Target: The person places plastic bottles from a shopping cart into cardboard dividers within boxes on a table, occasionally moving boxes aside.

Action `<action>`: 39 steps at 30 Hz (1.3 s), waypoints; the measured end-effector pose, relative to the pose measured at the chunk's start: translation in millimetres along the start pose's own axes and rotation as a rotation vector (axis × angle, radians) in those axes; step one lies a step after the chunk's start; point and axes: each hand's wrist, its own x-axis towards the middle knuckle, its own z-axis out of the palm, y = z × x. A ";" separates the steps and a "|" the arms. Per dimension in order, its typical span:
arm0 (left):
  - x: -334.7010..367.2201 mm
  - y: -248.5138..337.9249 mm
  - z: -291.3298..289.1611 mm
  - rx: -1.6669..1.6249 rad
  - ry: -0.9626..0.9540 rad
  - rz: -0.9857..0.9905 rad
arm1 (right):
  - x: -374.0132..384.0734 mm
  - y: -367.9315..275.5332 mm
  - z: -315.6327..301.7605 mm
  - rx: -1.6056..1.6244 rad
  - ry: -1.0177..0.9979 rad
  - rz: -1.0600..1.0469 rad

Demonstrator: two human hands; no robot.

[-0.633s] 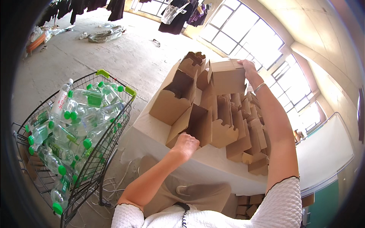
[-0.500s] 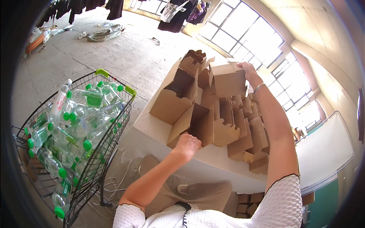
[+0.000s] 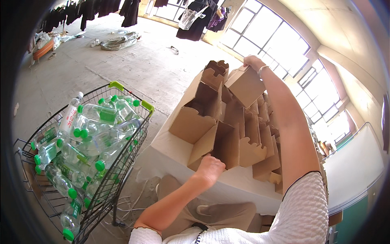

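Note:
Several brown cardboard bottle carriers (image 3: 239, 134) stand packed together on a white table (image 3: 170, 150). My left hand (image 3: 209, 168) grips the front lower edge of the nearest open carrier (image 3: 217, 142). My right hand (image 3: 254, 63) reaches to the far side and holds the top edge of a tilted cardboard carrier (image 3: 245, 85) raised above the others. A bracelet sits on my right wrist.
A wire shopping cart (image 3: 81, 162) with green handle ends stands to the left, heaped with clear plastic bottles (image 3: 89, 134) with green caps. Cables lie on the concrete floor beneath the table. Dark clothes hang at the back, and large windows run along the right.
My right hand has tilted the raised carrier and drawn it a little upward and back. My left hand stays on the front carrier's edge.

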 end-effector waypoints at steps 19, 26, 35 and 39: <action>-3.3 2.4 -8.7 -0.032 -0.051 -0.025 | -14.4 -24.7 80.8 -0.019 0.129 0.005; -7.0 0.7 -15.3 -0.040 -0.042 0.003 | -12.4 -4.5 104.8 0.129 0.211 0.125; -9.2 1.9 -11.2 -0.032 -0.076 -0.036 | -20.4 -7.7 105.4 -0.044 0.179 -0.039; -8.3 2.3 -22.3 -0.047 -0.129 -0.007 | -14.8 -9.8 164.5 0.094 0.245 0.001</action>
